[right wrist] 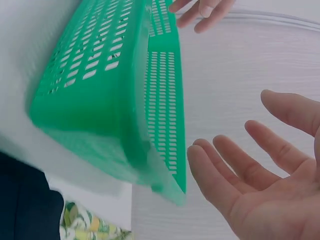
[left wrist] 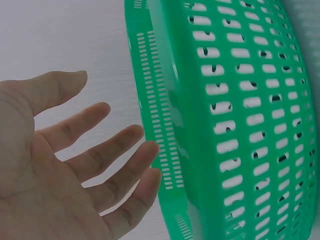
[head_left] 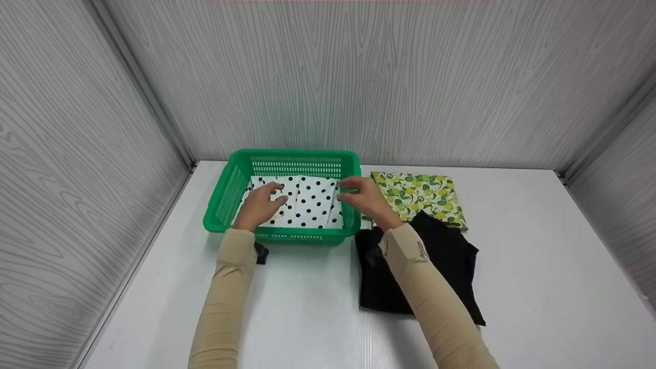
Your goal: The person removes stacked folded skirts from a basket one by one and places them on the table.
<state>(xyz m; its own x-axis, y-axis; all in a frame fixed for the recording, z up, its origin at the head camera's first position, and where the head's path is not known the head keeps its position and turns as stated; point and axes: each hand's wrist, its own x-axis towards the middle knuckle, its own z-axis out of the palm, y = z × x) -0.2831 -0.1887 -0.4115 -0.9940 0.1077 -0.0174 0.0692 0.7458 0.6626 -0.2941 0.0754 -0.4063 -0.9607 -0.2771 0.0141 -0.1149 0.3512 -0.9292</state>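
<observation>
Both hands are hovering over the green perforated plastic basket (head_left: 287,197), which is sitting on the white table (head_left: 307,307) near the back wall. Left hand (head_left: 260,205) is spread flat with relaxed fingers, holding nothing; the wrist view is showing an open palm (left wrist: 55,170) just beside the basket's rim. Right hand (head_left: 366,200) is likewise wide and empty, fingers (right wrist: 240,170) straight, positioned at the basket's right wall. The white folded cloth with black polka dots (head_left: 307,202) is lying inside the basket, roughly flat on its floor.

Right of the basket: a green-and-yellow lemon-print folded cloth (head_left: 420,197), and in front of that a black crumpled garment (head_left: 441,266), which the right forearm is crossing over.

Risks as I'm reading them:
- The basket looks light. A hand catching the rim while pulling out is likely to tip or slide it toward the left wall.
- The polka-dot cloth's fold is looking loose on the right side; fingertips dragging across it are likely to open the fold or bunch it against the basket wall.
- The right sleeve is running just over the black garment, so a sideways move away from the basket may snag it and drag it.
- Whether either hand is actually touching the cloth, I cannot tell.
</observation>
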